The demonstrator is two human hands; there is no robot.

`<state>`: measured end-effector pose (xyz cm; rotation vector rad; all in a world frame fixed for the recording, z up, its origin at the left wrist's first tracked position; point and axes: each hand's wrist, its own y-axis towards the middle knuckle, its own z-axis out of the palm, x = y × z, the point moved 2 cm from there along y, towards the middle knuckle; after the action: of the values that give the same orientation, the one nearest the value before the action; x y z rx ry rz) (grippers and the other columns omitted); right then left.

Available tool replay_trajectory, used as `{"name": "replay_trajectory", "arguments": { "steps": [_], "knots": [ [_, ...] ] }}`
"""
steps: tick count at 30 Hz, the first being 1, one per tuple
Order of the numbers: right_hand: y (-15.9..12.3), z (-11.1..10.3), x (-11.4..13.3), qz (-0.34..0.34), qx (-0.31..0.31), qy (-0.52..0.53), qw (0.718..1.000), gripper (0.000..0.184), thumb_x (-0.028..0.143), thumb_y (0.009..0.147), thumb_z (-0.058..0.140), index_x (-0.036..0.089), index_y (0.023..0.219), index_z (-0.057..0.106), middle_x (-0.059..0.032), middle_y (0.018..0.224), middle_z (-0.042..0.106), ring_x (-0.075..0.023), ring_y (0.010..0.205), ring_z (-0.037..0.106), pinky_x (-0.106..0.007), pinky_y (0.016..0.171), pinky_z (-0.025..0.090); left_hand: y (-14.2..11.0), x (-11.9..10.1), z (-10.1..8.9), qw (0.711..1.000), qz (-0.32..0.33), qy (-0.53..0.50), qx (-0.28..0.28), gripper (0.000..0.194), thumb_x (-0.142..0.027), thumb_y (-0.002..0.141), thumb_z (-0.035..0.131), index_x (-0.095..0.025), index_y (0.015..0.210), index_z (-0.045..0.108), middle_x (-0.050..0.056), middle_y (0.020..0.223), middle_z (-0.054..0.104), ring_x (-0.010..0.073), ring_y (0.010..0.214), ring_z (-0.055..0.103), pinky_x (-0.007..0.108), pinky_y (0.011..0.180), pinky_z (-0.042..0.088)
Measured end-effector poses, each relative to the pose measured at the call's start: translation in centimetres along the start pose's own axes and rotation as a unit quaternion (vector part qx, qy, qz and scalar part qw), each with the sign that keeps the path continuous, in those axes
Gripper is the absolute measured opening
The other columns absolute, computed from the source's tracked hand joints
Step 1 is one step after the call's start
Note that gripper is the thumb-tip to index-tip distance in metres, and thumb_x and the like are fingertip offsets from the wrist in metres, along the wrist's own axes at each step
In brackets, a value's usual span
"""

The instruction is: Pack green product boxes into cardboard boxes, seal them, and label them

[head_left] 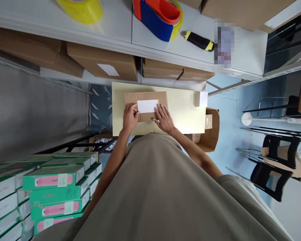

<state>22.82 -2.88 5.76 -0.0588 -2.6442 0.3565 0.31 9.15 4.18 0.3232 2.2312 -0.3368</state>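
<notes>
A flat brown cardboard box [145, 95] lies on the pale yellow tabletop [185, 118] in front of me. A white label [147, 106] with a small yellow mark at its upper right corner lies on top of the box. My left hand [130, 117] is at the label's left end, its thumb and curled fingers closed on the label's edge. Over the label's right end and the box, my right hand [165, 119] lies flat with its fingers stretched out. Its fingertips touch the label.
A small white box [202, 99] stands at the table's right end. On the shelf above are a tape dispenser [158, 18], a yellow tape roll [84, 10] and a black-yellow utility knife [199, 41]. Green product boxes [56, 180] are stacked at lower left; an open carton [212, 134] is right.
</notes>
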Motion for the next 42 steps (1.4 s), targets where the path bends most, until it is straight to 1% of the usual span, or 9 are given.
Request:
{"name": "replay_trajectory", "arguments": {
  "steps": [3, 6, 11, 16, 21, 25, 33, 37, 42],
  "knots": [
    [-1.4, -0.6, -2.1, 0.095, -0.063, 0.06, 0.992, 0.091, 0.069, 0.119, 0.035, 0.012, 0.189, 0.016, -0.0157, 0.197, 0.011, -0.0333, 0.185, 0.004, -0.062, 0.15, 0.014, -1.4, 2.1, -1.2, 0.998, -0.03, -0.02, -0.059, 0.039, -0.013, 0.099, 0.058, -0.019, 0.134, 0.073, 0.012, 0.115, 0.075, 0.0277, 0.109, 0.072, 0.045, 0.112, 0.059],
    [-3.4, -0.3, -4.9, 0.199, -0.103, 0.177, 0.958, 0.101, 0.074, 0.115, 0.045, 0.009, 0.187, 0.02, -0.0223, 0.194, 0.021, -0.0361, 0.183, 0.02, -0.061, 0.147, 0.025, -3.4, 4.8, -2.3, 0.988, -0.108, -0.046, -0.101, 0.047, -0.012, 0.095, 0.059, -0.017, 0.14, 0.07, 0.017, 0.132, 0.075, 0.0283, 0.123, 0.074, 0.044, 0.11, 0.062],
    [-4.5, 2.5, -5.1, 0.257, -0.034, 0.365, 0.894, 0.106, 0.072, 0.095, 0.08, 0.021, 0.18, 0.043, -0.0182, 0.181, 0.053, -0.0354, 0.171, 0.05, -0.057, 0.139, 0.043, -5.6, 7.0, -1.4, 0.977, -0.185, -0.109, -0.017, 0.072, -0.006, 0.078, 0.064, -0.015, 0.15, 0.065, 0.022, 0.149, 0.075, 0.0334, 0.141, 0.073, 0.049, 0.114, 0.064],
    [-4.1, 2.7, -2.8, 0.26, -0.093, 0.392, 0.877, 0.11, 0.06, 0.085, 0.093, 0.024, 0.177, 0.046, -0.0158, 0.173, 0.062, -0.0352, 0.166, 0.056, -0.057, 0.137, 0.045, -5.3, 5.9, -1.3, 0.97, -0.206, -0.131, -0.017, 0.079, -0.016, 0.082, 0.077, -0.012, 0.159, 0.059, 0.023, 0.143, 0.077, 0.0334, 0.129, 0.079, 0.052, 0.116, 0.064],
    [-6.3, -1.5, -2.1, 0.241, -0.176, 0.379, 0.876, 0.1, 0.07, 0.094, 0.081, 0.019, 0.174, 0.052, -0.0173, 0.175, 0.06, -0.034, 0.168, 0.054, -0.051, 0.14, 0.043, -4.3, 3.0, -3.3, 0.98, -0.089, -0.168, -0.057, 0.06, -0.035, 0.09, 0.081, -0.017, 0.146, 0.069, 0.018, 0.14, 0.08, 0.0303, 0.131, 0.078, 0.049, 0.117, 0.064],
    [-9.4, -3.8, -1.3, 0.272, -0.197, 0.332, 0.882, 0.084, 0.074, 0.099, 0.075, 0.023, 0.165, 0.066, -0.0132, 0.169, 0.067, -0.0382, 0.162, 0.06, -0.056, 0.137, 0.048, -4.1, 0.8, -2.6, 0.983, -0.048, -0.176, -0.022, 0.048, -0.049, 0.098, 0.074, -0.019, 0.135, 0.076, 0.016, 0.135, 0.081, 0.0283, 0.123, 0.081, 0.046, 0.113, 0.066],
    [-15.4, -1.3, 0.0, 0.351, -0.21, 0.355, 0.841, 0.079, 0.074, 0.098, 0.073, 0.021, 0.157, 0.067, -0.0195, 0.155, 0.077, -0.039, 0.145, 0.074, -0.058, 0.123, 0.06, -5.7, 0.6, -0.1, 0.984, -0.074, -0.158, 0.034, 0.047, -0.048, 0.093, 0.076, -0.015, 0.128, 0.075, 0.019, 0.13, 0.081, 0.0283, 0.114, 0.082, 0.043, 0.101, 0.07],
    [-15.0, -0.9, -0.5, 0.339, -0.207, 0.372, 0.839, 0.06, 0.061, 0.102, 0.071, 0.021, 0.147, 0.07, -0.019, 0.148, 0.08, -0.0348, 0.136, 0.079, -0.052, 0.116, 0.064, -5.0, 0.7, -0.6, 0.984, -0.086, -0.149, 0.052, 0.052, -0.051, 0.091, 0.078, -0.013, 0.126, 0.078, 0.019, 0.126, 0.084, 0.0295, 0.112, 0.084, 0.046, 0.105, 0.069],
    [-13.4, -1.1, -1.8, 0.312, -0.156, 0.351, 0.869, 0.027, 0.047, 0.108, 0.066, 0.024, 0.116, 0.077, -0.0117, 0.124, 0.086, -0.0302, 0.117, 0.084, -0.042, 0.104, 0.066, -4.5, -0.3, -0.9, 0.984, -0.141, -0.109, 0.025, 0.046, -0.041, 0.086, 0.078, -0.013, 0.121, 0.082, 0.017, 0.119, 0.087, 0.0315, 0.111, 0.085, 0.048, 0.108, 0.069]
  ]
}}
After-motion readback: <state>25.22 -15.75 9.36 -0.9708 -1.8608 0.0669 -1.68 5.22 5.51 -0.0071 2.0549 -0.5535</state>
